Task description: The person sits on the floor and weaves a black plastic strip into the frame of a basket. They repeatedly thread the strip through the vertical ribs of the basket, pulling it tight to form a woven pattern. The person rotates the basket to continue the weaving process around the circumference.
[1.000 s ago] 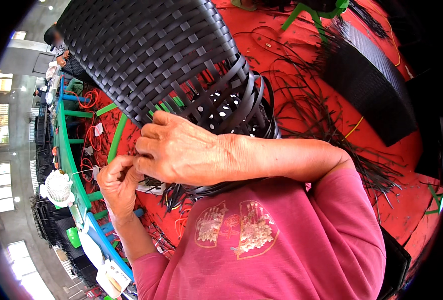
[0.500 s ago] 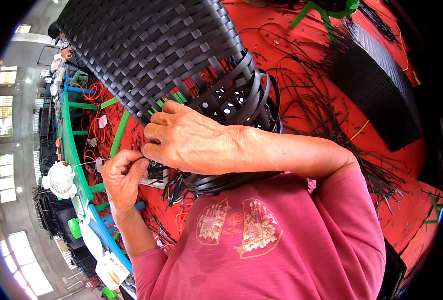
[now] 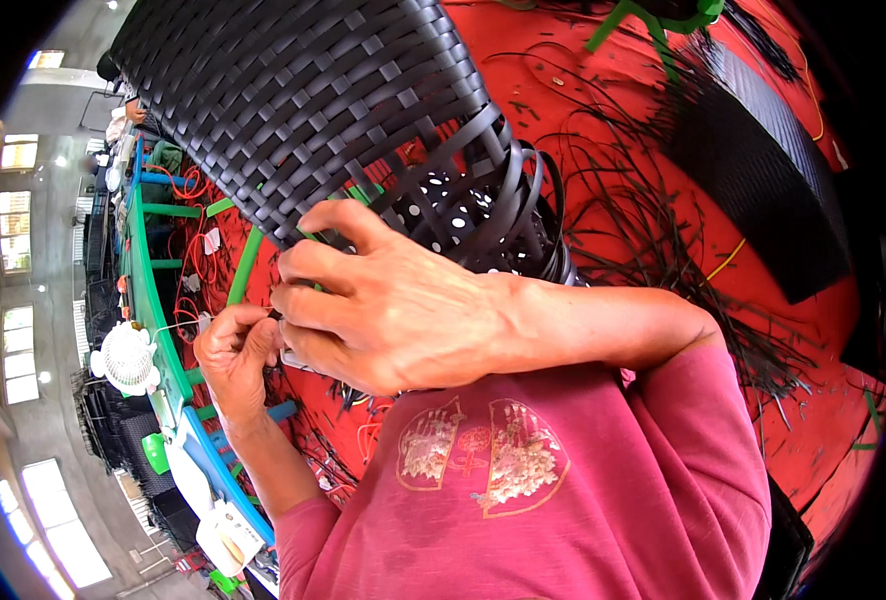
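The black woven panel (image 3: 293,100) fills the view from ten to one o'clock, a broad sheet of flat plastic strips plaited over and under, tilted toward the person. At its lower edge, near the middle of the picture, the weave ends and loose black strips (image 3: 508,190) curl out in loops toward two o'clock.

The right hand (image 3: 393,310) lies across the centre, back of the hand up, its forearm running off toward three o'clock into a pink sleeve. Its fingers are bent and closed, the forefinger arched against the panel's lower edge at about eleven o'clock from the knuckles; what the fingertips pinch is hidden beneath them. The left hand (image 3: 233,355) sits just beside it at nine o'clock, fingers curled in tight toward the right hand's fingertips, pinching something thin that is too small to make out. The two hands touch or nearly touch.

Behind them a green metal frame (image 3: 248,265) shows at the panel's edge. The red floor (image 3: 603,110) spreads from one to four o'clock, littered with black strip offcuts (image 3: 663,230). A second dark woven piece (image 3: 763,180) lies at two o'clock. A small white fan (image 3: 128,357) stands at nine o'clock.
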### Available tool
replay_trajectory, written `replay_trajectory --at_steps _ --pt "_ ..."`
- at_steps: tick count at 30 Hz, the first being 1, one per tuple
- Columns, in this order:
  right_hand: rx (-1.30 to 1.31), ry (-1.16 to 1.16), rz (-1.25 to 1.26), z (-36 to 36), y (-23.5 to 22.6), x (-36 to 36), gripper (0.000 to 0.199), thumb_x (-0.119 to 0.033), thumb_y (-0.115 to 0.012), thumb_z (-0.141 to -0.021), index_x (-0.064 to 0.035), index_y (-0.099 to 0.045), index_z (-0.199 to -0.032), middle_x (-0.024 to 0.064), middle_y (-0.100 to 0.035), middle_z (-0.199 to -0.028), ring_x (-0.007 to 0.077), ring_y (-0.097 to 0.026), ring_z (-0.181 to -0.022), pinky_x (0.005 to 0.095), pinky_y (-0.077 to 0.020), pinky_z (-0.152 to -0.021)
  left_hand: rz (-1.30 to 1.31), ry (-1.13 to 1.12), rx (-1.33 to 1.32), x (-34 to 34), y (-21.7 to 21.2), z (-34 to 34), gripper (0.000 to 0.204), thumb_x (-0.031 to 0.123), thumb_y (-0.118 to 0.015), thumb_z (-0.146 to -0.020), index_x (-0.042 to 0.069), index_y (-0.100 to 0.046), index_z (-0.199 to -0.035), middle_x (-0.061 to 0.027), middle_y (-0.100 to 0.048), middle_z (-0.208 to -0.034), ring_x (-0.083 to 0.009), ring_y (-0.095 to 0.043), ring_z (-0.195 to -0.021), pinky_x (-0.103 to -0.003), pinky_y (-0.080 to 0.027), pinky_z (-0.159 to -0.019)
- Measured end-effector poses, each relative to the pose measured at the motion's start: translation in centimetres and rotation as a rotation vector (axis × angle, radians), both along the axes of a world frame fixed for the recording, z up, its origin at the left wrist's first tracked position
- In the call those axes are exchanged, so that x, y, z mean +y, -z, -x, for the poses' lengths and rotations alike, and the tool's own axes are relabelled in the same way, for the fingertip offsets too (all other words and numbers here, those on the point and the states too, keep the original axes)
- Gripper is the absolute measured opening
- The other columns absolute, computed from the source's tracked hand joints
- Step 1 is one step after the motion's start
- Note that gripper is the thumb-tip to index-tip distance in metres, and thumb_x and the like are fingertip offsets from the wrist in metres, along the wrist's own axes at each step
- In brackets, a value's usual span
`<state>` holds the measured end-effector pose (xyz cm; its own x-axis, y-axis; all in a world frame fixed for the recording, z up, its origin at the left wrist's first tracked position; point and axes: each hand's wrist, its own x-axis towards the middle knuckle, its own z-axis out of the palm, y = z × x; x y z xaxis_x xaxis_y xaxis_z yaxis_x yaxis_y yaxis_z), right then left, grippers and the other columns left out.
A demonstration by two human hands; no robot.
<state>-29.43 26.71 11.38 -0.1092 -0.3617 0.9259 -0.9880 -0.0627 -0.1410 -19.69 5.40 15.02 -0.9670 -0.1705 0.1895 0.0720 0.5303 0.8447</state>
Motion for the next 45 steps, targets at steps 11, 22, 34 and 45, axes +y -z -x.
replay_trajectory --at_steps 11,22,34,45 --pt "-0.211 0.538 0.075 3.1 2.8 8.4 0.026 0.000 -0.067 -0.062 -0.0084 -0.065 -0.086 0.0008 -0.056 -0.072 0.0204 -0.053 -0.067 0.0354 -0.0383 -0.066 -0.022 -0.134 -0.039 -1.6 0.5 1.2 0.011 0.008 -0.069 -0.085 -0.001 -0.064 -0.082 -0.0020 -0.060 -0.063 -0.0039 -0.048 -0.050 -0.017 -0.034 -0.046" --pt "-0.166 -0.006 -0.093 -2.5 -1.0 1.4 0.050 -0.015 -0.062 -0.067 0.0027 -0.060 -0.114 0.0114 -0.060 -0.093 0.0226 -0.059 -0.087 0.0296 -0.0487 -0.054 0.503 0.073 0.256 4.7 -3.0 -0.2 0.027 0.019 -0.079 -0.072 -0.001 -0.061 -0.076 -0.0065 -0.060 -0.063 -0.0166 -0.056 -0.053 -0.026 -0.042 -0.052" --pt "-0.558 0.824 -0.263 3.6 -5.3 18.7 0.014 0.002 -0.064 -0.081 0.0013 -0.068 -0.095 0.0048 -0.065 -0.091 0.0119 -0.059 -0.078 0.0229 -0.0443 -0.068 0.064 0.270 -0.203 0.1 -0.9 0.0 0.015 0.013 -0.069 -0.085 -0.001 -0.062 -0.084 -0.0011 -0.059 -0.061 -0.0043 -0.049 -0.050 -0.020 -0.036 -0.047" --pt "-0.582 -0.051 -0.231 -3.8 -0.4 7.3 0.039 -0.004 -0.070 -0.072 0.0063 -0.058 -0.107 0.0158 -0.060 -0.096 0.0294 -0.061 -0.075 0.0371 -0.0527 -0.060 0.524 0.542 0.146 9.9 -2.9 2.9 0.013 0.002 -0.074 -0.072 0.002 -0.063 -0.078 -0.0074 -0.060 -0.065 -0.0214 -0.060 -0.053 -0.032 -0.042 -0.046"
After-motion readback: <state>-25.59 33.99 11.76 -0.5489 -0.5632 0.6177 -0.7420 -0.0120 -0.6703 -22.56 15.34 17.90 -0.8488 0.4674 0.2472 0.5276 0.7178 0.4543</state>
